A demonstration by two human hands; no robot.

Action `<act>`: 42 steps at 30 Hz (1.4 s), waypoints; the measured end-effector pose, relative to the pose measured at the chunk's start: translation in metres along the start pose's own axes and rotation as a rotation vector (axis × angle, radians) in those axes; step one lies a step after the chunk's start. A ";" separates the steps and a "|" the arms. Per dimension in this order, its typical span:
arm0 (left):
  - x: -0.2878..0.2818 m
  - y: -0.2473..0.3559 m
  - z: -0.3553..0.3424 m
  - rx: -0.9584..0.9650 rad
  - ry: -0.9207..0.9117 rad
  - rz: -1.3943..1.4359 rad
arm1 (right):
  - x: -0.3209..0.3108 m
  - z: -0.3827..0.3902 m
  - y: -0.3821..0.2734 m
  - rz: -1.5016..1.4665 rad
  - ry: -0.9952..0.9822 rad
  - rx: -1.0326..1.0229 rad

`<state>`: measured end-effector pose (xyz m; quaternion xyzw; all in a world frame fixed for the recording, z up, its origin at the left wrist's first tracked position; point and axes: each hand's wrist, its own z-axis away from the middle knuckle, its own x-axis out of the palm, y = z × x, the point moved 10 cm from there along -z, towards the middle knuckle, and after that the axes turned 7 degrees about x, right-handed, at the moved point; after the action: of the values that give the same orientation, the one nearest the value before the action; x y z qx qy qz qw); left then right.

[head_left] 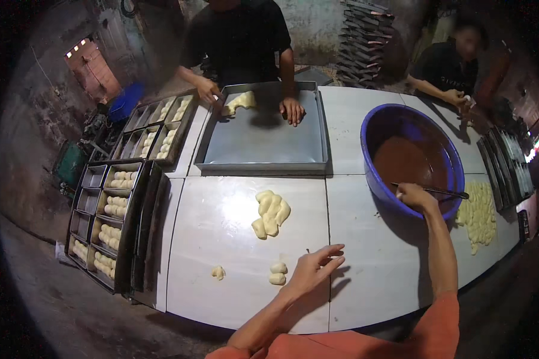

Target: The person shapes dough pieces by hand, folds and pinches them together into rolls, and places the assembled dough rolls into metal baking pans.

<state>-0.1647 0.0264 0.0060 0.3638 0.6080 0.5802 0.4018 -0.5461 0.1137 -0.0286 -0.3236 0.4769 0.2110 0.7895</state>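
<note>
My right hand [416, 196] is closed around a thin dark metal spoon [452, 192], inside the near rim of a big blue tub [374, 173]. Brown filling or paste [404, 158] lies in the tub. Over the white table, my left hand [317, 266] hangs with fingers stretched out, holding nothing. Just left of it sit two small dough rolls [278, 273]. Farther left is a small dough scrap [218, 273], and beyond them lies a clump of pale dough pieces [272, 212].
Loaf pans with dough balls [115, 206] line the left edge. Across the table, a person's hands [292, 111] work at a large metal tray [263, 167] holding dough [241, 103]. Flat dough strips [479, 218] lie right of the tub, near dark pans [506, 167]. Another person stands far right.
</note>
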 end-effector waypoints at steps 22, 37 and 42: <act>0.017 0.020 -0.011 -0.032 0.030 0.367 | -0.020 0.121 -0.169 -1.656 -0.146 -0.194; -0.077 -0.078 0.051 -0.166 0.457 0.817 | 0.136 0.181 -0.270 -1.520 -0.219 -0.208; -0.094 -0.072 0.061 -0.091 0.528 0.626 | 0.122 0.208 -0.315 -0.749 0.406 -0.367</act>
<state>-0.0690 -0.0385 -0.0601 0.3518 0.5238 0.7740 0.0517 -0.1601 0.0442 0.0300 -0.6427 0.4270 -0.0753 0.6315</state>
